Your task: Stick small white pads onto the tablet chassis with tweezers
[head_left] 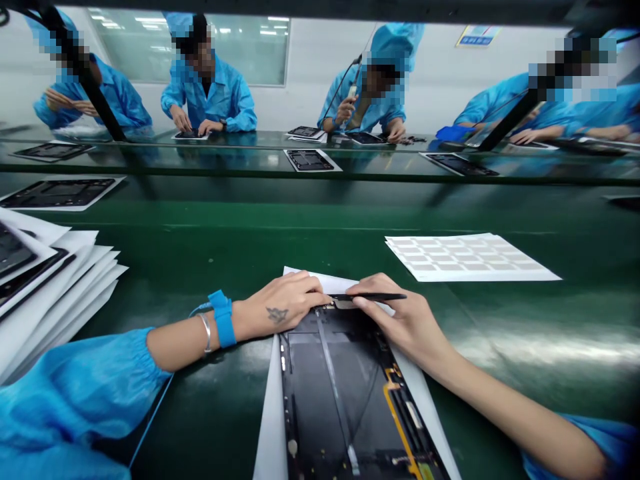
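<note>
An open tablet housing (340, 393) lies on a white paper sheet (273, 427) at the near edge of the green surface (225, 247), directly in front of the person, its lower end cut off by the bottom of the view. The left hand (280, 303) rests across the housing's top edge, with its fingers (310, 291) curled down; I can't tell if that grip is clamping or only steadying. The right hand (395, 320) is closed around a slim black tool (375, 297), and its fingers hide part of the shaft. The tool's working tip is hard to make out where it meets a small metal piece (344, 304) on the top edge. A blue wrist strap (223, 319) and a silver bangle (205, 331) circle the left wrist. To the left, near that forearm, sits a stack of tablets on white sheets (45, 287), running off the view. Open green surface lies to the right of the housing, then a white sheet of pale labels (465, 257) well beyond the right hand. Past a dark strip, more housings (310, 160) lie on white sheets before co-workers (207, 87) in blue smocks.
</note>
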Action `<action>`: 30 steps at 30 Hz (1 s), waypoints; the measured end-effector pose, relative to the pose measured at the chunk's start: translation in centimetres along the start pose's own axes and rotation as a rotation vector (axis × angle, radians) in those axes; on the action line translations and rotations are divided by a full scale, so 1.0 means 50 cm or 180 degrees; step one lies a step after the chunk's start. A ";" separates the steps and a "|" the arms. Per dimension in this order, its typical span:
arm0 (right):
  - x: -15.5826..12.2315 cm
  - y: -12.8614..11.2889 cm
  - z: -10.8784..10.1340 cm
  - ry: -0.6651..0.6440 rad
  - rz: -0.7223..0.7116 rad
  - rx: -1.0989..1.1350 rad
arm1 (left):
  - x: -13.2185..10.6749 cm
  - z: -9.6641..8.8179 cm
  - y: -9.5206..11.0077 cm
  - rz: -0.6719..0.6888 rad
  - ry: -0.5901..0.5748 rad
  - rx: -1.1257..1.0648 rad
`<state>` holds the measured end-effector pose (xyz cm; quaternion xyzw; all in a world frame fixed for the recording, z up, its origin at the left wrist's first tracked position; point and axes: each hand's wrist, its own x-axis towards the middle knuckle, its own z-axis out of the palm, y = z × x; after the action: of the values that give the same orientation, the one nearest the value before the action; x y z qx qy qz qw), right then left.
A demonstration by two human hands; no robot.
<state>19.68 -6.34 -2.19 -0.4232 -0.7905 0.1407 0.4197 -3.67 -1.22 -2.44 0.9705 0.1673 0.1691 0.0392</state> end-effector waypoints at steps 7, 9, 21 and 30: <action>-0.004 -0.002 0.002 0.0049 -0.0157 -0.0106 | 0.000 0.000 -0.001 -0.0025 -0.0061 0.0038; -0.004 -0.002 0.004 0.0042 -0.0150 -0.0093 | 0.001 -0.003 0.000 -0.0039 -0.0098 0.0059; -0.032 0.026 -0.049 0.0804 0.1984 0.0821 | 0.018 0.003 0.024 -0.0154 -0.0053 -0.0075; -0.032 0.032 -0.048 0.0681 0.2320 0.1046 | 0.017 0.006 0.018 -0.0104 -0.0198 -0.0174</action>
<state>22.94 -6.95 -2.52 -0.6150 -0.5078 0.3597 0.4842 -2.54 -1.79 -2.32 0.9710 0.1771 0.1427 0.0736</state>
